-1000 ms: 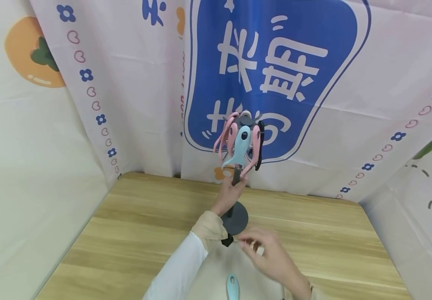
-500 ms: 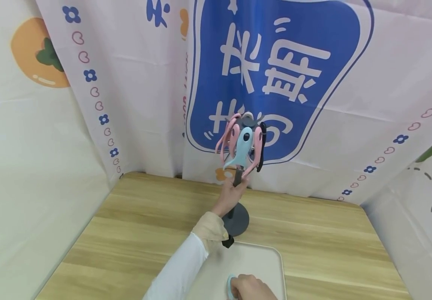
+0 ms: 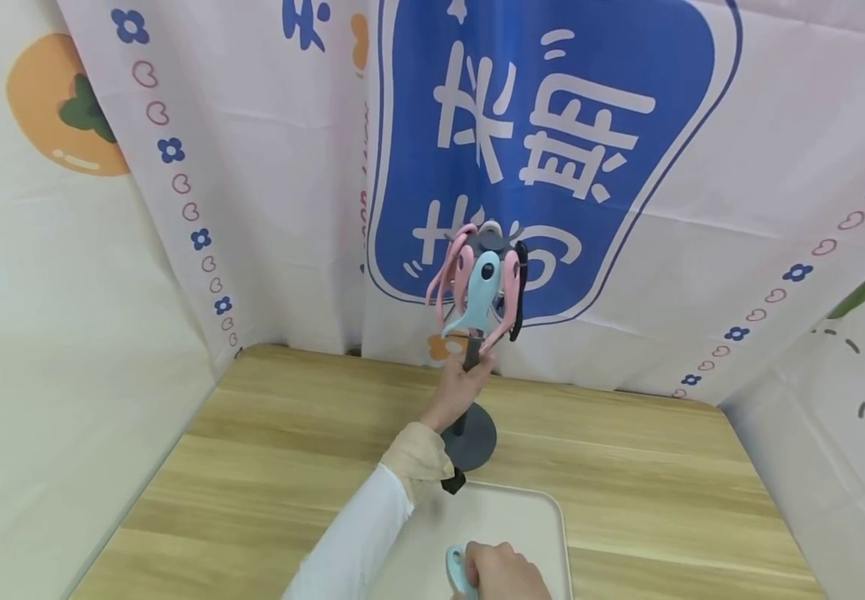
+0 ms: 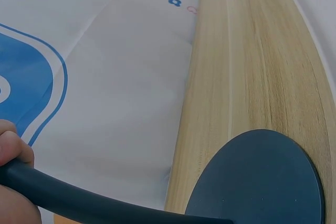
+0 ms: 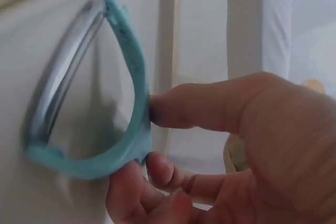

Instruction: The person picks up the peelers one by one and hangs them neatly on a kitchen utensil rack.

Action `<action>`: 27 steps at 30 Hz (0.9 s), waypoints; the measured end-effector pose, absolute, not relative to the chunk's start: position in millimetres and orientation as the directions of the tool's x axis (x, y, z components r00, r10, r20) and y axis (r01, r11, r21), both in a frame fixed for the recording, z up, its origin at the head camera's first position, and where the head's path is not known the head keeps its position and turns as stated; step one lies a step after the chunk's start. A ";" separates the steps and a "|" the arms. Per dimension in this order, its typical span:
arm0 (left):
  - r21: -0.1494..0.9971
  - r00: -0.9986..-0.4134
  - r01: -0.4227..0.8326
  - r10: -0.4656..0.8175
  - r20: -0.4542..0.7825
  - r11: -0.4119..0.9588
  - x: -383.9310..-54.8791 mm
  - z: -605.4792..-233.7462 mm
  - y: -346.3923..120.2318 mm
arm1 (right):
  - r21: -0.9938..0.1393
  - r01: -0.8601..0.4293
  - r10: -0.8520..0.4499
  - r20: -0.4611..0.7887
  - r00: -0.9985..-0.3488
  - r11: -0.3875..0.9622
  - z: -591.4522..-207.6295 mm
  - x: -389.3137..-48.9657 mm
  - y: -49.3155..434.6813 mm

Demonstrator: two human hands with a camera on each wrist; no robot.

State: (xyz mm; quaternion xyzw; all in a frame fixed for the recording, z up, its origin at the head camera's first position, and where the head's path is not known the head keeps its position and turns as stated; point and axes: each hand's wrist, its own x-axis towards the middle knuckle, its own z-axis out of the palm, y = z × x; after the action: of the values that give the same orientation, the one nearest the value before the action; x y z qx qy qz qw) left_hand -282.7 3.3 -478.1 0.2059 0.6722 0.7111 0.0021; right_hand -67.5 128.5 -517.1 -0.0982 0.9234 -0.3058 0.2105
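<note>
My left hand [image 3: 462,387] grips the dark grey post [image 4: 94,200] of a stand with a round base [image 3: 473,442]. Around the stand's top hang several utensils, among them a light blue one [image 3: 483,287], pink ones [image 3: 509,287] and a black one [image 3: 521,287]. My right hand [image 3: 506,573] is low in the head view, over the tray. Its thumb and fingers pinch a light blue peeler [image 5: 137,77] near the base of its frame. A metal blade [image 5: 68,66] spans the peeler's frame in the right wrist view; the head view shows only its handle end [image 3: 458,567].
A cream tray [image 3: 530,517] with a raised rim lies on the wooden table [image 3: 650,492], in front of the stand. Printed cloth [image 3: 665,275] stands behind the table and along both sides. A small black block [image 3: 453,481] sits by my left wrist.
My right hand has moved from near the stand's base down to the peeler on the tray and now pinches it. The left hand keeps its grip on the post.
</note>
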 end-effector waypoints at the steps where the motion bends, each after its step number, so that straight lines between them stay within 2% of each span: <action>1: 0.957 -0.916 0.273 0.277 0.290 -0.096 -282.7 -477.5 2.7 | -0.614 -0.055 -0.316 -0.324 -0.892 0.787 -514.3 -69.3 130.7; 7: 0.960 -0.924 0.267 0.259 0.280 -0.085 -282.8 -475.8 1.3 | -0.725 -0.147 -0.387 -0.176 -0.905 0.673 -487.1 -86.4 159.5; 15: 0.958 -0.921 0.267 0.266 0.285 -0.100 -280.9 -479.3 1.5 | -0.818 -0.166 -0.401 -0.084 -0.912 0.551 -445.2 -114.8 196.3; 20: 0.958 -0.919 0.268 0.272 0.285 -0.101 -281.3 -479.6 1.3 | -0.887 -0.288 -0.403 0.130 -0.906 0.361 -427.7 -138.5 210.4; 27: 0.952 -0.911 0.287 0.277 0.305 -0.107 -282.7 -480.2 3.1 | -0.875 -0.461 -0.287 0.408 -0.867 0.147 -402.0 -176.3 221.8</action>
State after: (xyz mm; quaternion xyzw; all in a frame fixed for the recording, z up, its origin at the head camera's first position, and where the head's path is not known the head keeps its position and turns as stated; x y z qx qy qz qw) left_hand -282.7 3.1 -480.2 0.2110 0.6684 0.7133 -0.0033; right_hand -176.3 221.8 -402.0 -0.2478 0.7540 -0.6041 -0.0718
